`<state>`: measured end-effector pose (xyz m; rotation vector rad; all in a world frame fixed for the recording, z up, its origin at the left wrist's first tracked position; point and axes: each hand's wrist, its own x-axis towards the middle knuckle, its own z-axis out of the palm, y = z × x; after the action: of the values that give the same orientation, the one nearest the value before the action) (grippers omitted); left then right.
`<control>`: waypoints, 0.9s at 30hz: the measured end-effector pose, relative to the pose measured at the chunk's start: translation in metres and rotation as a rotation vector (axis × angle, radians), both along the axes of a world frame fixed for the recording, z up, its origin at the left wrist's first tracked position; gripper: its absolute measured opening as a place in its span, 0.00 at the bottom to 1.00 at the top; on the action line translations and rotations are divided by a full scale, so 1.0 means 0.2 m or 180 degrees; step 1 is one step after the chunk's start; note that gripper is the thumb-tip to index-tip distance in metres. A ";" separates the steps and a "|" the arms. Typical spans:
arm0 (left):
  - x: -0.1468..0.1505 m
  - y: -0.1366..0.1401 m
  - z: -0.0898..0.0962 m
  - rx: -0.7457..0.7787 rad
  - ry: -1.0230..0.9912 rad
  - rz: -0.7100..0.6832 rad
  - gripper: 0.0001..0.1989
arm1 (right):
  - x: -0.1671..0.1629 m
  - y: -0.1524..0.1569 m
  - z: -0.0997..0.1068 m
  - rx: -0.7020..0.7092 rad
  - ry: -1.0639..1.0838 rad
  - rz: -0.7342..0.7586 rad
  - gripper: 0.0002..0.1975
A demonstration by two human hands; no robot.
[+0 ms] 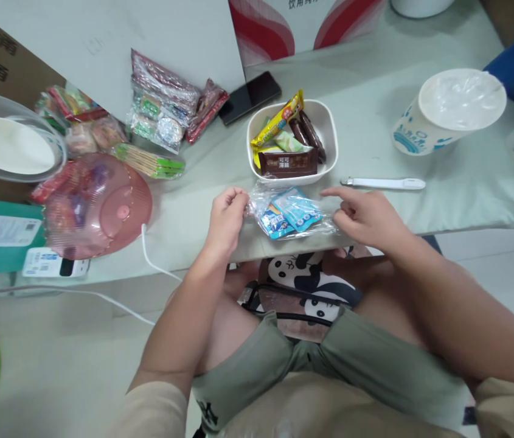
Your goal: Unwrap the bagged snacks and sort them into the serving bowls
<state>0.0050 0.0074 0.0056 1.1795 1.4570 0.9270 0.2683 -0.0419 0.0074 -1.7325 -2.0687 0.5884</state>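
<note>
A clear plastic bag (pixel 327 226) lies near the table's front edge, with small blue packets (pixel 300 207) inside. My left hand (pixel 228 220) is closed, its thumb and finger pinching the gathered left end of the bag. At the bag's right end is my right hand (pixel 370 219), index finger stretched out and the other fingers curled; I see nothing gripped in it. Just behind the bag stands a white bowl (pixel 331 137) of wrapped snacks, among them a brown packet (pixel 288 164) and a yellow one (pixel 279 118). A white-handled utility knife (pixel 387 183) lies beyond my right hand.
A black phone (pixel 251 97) and bagged snacks (pixel 160 103) lie at the back left. A pink lidded container (pixel 124 210) and a bag of sticks (pixel 149 161) are at left. On the right stands a paper bucket (pixel 402 131). A white cable (pixel 151 258) hangs off the front edge.
</note>
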 end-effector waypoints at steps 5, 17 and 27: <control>0.00 -0.01 -0.02 0.0196 0.0340 -0.0388 0.08 | -0.07 -0.04 0.01 0.1218 -0.0312 -0.0664 0.19; -0.01 -0.03 -0.01 0.1148 0.1319 -0.0766 0.15 | -0.19 -0.05 -0.03 0.0827 0.0206 0.0842 0.12; -0.09 0.02 -0.01 0.0779 0.0691 -0.0133 0.16 | -0.02 -0.07 0.04 0.0765 0.0691 0.0737 0.08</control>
<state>-0.0136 0.0118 0.0035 1.5246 1.5131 0.9931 0.2651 -0.0559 0.0149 -1.2502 -2.1000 0.5416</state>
